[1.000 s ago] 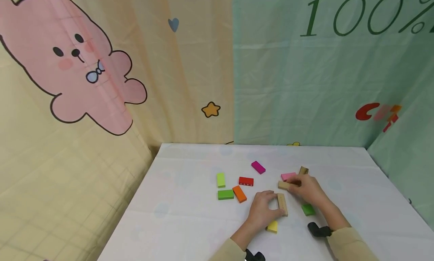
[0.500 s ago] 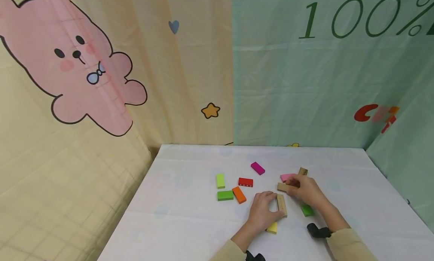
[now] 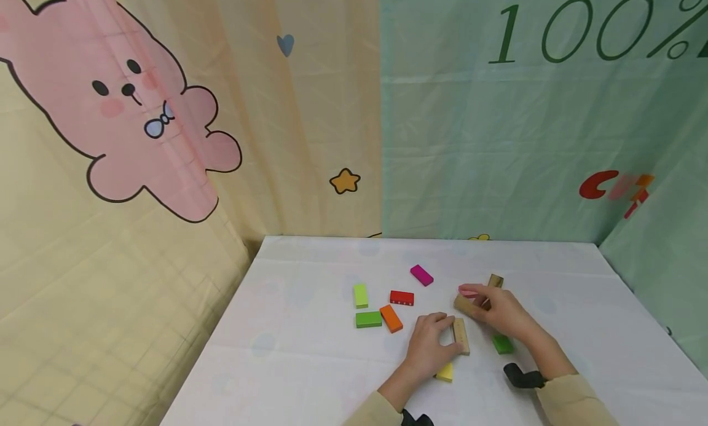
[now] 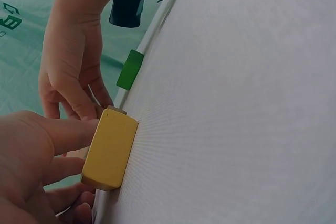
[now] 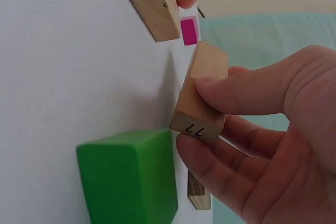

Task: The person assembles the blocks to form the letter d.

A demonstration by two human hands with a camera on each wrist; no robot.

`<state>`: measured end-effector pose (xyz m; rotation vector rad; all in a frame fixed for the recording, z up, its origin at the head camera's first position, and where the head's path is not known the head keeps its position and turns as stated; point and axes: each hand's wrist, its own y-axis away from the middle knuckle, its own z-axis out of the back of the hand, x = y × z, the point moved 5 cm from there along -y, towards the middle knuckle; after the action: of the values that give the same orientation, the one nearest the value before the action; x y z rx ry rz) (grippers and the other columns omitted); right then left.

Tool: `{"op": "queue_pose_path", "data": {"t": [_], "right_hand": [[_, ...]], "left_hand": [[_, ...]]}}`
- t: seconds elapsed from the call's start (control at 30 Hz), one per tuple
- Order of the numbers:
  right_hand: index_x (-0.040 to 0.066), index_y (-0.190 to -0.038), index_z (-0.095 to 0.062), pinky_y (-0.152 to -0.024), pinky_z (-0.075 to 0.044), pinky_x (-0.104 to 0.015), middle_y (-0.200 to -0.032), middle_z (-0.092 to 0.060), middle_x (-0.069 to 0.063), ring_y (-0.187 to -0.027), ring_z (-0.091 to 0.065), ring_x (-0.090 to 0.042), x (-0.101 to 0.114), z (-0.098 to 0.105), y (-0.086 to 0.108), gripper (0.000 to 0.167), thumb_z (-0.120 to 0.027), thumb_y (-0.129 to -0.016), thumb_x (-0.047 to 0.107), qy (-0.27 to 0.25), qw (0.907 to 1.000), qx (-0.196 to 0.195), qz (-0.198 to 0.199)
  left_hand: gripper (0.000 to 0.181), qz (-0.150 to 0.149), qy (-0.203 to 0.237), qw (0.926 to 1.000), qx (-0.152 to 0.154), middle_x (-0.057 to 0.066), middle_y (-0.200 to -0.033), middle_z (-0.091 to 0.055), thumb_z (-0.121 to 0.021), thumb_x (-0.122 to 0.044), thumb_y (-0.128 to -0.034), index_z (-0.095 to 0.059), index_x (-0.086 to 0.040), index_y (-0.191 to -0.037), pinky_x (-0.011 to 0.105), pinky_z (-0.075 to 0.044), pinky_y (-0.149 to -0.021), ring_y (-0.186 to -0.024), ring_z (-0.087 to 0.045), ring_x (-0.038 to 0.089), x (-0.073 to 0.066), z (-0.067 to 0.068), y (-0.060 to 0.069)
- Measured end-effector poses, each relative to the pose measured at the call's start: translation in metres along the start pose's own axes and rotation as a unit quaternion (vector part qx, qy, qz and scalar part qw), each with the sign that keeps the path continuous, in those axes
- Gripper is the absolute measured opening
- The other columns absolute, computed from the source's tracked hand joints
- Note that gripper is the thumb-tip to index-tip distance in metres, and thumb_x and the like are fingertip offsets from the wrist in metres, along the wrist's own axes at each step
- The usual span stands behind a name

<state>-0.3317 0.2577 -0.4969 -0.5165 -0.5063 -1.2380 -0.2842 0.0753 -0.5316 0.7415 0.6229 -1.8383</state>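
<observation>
Across the white worktop (image 3: 287, 352), the left hand (image 3: 430, 343), thumb and fingers set wide, spans the ends of one wooden block (image 3: 461, 337); how firmly, I can't quite see. The right hand (image 3: 500, 310) pinches a second wooden block (image 5: 197, 113) between thumb and fingers, turned more slantwise than half a second ago.
</observation>
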Motion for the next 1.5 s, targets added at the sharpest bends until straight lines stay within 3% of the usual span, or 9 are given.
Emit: {"op": "queue_pose_path", "data": {"t": [0.17,0.73,1.1,1.5], "right_hand": [[0.014,-0.142,-0.057,-0.069,-0.055,-0.036,-0.107,-0.066,-0.012,-0.089,-0.061,-0.025,0.006,0.005,0.0,0.057,-0.07,-0.089,-0.002,0.003,0.9999,-0.011,-0.001],[0.015,-0.142,-0.05,-0.075,-0.058,-0.039,-0.107,-0.063,-0.017,-0.092,-0.064,-0.029,0.012,-0.008,-0.004,0.06,-0.076,-0.089,0.004,-0.105,0.9899,-0.077,-0.058],[0.016,-0.144,-0.048,-0.076,-0.058,-0.035,-0.108,-0.061,-0.016,-0.089,-0.063,-0.026,0.007,-0.011,-0.007,0.062,-0.074,-0.09,0.003,-0.126,0.9853,-0.085,-0.079],[0.013,-0.141,-0.051,-0.07,-0.056,-0.031,-0.104,-0.062,-0.018,-0.088,-0.065,-0.027,0.001,-0.016,-0.01,0.06,-0.076,-0.088,0.001,-0.147,0.9827,-0.09,-0.068]], "left_hand": [[0.054,0.001,-0.005,1.0,-0.002,-0.012,-0.14,-0.053,-0.078,-0.038,-0.0891,-0.062,-0.026,-0.139,0.029,-0.044,-0.101,-0.122,-0.045,0.008,0.001,-0.002,-0.002],[0.056,0.026,-0.012,0.9996,-0.001,-0.012,-0.138,-0.054,-0.078,-0.041,-0.0877,-0.064,-0.021,-0.138,0.028,-0.045,-0.101,-0.122,-0.045,0.009,0.003,-0.004,0.001],[0.054,0.015,-0.03,0.9994,-0.003,-0.011,-0.14,-0.054,-0.077,-0.042,-0.0885,-0.065,-0.02,-0.136,0.029,-0.043,-0.103,-0.124,-0.045,0.009,-0.002,-0.003,-0.001],[0.053,-0.003,-0.046,0.9989,-0.011,-0.008,-0.14,-0.055,-0.077,-0.04,-0.0886,-0.066,-0.018,-0.135,0.029,-0.044,-0.103,-0.123,-0.046,0.012,-0.001,-0.003,-0.001]]}}
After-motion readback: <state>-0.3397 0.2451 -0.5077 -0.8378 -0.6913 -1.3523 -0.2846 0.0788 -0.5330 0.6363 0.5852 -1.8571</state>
